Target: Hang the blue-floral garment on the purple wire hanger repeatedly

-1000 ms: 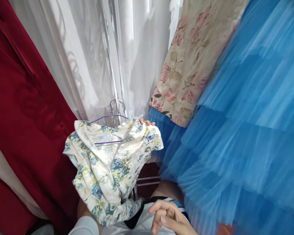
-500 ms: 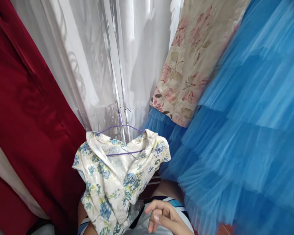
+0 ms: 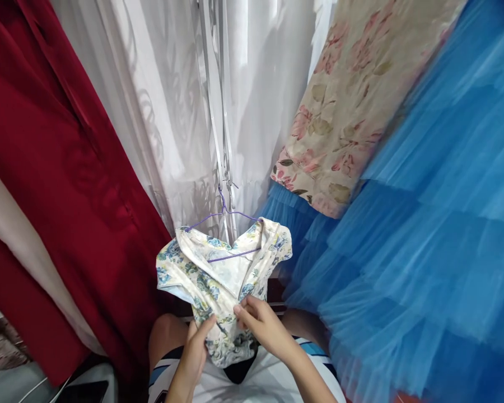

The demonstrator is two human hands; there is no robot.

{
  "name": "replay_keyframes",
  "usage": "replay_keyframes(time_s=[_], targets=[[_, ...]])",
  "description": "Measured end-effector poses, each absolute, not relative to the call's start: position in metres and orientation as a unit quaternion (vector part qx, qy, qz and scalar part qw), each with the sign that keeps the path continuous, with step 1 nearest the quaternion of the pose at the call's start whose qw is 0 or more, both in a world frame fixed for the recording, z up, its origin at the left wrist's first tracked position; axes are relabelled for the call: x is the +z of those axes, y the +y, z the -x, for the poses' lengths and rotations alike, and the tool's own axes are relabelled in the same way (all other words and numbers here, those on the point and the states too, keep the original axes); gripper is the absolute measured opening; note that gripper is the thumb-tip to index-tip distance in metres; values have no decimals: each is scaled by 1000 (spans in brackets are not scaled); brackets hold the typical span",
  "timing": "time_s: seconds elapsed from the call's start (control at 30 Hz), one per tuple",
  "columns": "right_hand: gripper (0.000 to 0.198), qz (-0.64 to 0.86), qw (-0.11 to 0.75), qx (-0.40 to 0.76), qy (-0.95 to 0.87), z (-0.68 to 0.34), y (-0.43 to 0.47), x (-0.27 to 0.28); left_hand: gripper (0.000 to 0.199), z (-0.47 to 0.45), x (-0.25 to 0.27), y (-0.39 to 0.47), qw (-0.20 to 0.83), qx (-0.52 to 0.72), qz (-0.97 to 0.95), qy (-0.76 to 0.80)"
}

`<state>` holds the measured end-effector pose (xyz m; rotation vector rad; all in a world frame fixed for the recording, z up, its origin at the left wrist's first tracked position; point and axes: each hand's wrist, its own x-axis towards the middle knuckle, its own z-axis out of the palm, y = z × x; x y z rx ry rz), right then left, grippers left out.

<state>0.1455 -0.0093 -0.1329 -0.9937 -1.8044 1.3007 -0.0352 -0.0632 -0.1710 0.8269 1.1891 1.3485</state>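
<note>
A cream blouse (image 3: 222, 313) with blue and yellow flowers hangs from a purple wire hanger (image 3: 224, 210), its wrap-style V-neck facing me. The hanger's hook is on a pale metal upright. My left hand (image 3: 195, 347) grips the left side of the blouse, thumb on the front and the other fingers hidden behind the cloth. At the front, just below the V of the neckline, my right hand (image 3: 260, 322) pinches the fabric. The lower part of the blouse lies bunched close to my lap.
On the left hangs a dark red garment (image 3: 79, 168). White sheer cloth (image 3: 168, 129) hangs behind the metal upright (image 3: 214, 89). To the right are a beige floral garment (image 3: 348, 112) and a tiered blue tulle skirt (image 3: 437, 224). A grey seat-like surface (image 3: 105, 372) shows at lower left.
My right hand has moved from above my lap to the blouse front and closed on the cloth. My left hand has come into view at the blouse's side. The view has shifted slightly.
</note>
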Motion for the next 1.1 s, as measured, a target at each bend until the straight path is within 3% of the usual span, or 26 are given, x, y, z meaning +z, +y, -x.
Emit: replay_keyframes(time_s=[0.13, 0.4, 0.47, 0.57, 0.63, 0.83, 1.1], targets=[[47, 387, 346, 459, -721, -132, -4, -123, 63, 31, -179, -60, 498, 638, -305, 502], [47, 384, 362, 520, -672, -139, -4, -138, 51, 22, -184, -47, 381, 713, -251, 533], [46, 386, 368, 536, -655, -138, -5, -143, 55, 25, -185, -47, 275, 752, -259, 541], [44, 387, 375, 551, -637, -133, -9, -148, 59, 25, -184, -51, 32, 773, -313, 551], [42, 379, 372, 565, -632, -128, -13, -149, 51, 15, -182, -54, -34, 737, -385, 555], [38, 358, 379, 591, -616, -117, -22, -145, 15, -15, -184, -56, 188, 601, -542, 556], [37, 347, 440, 573, -598, -117, 38, -69, 14, 9, -189, -47, 190, 510, -621, 564]])
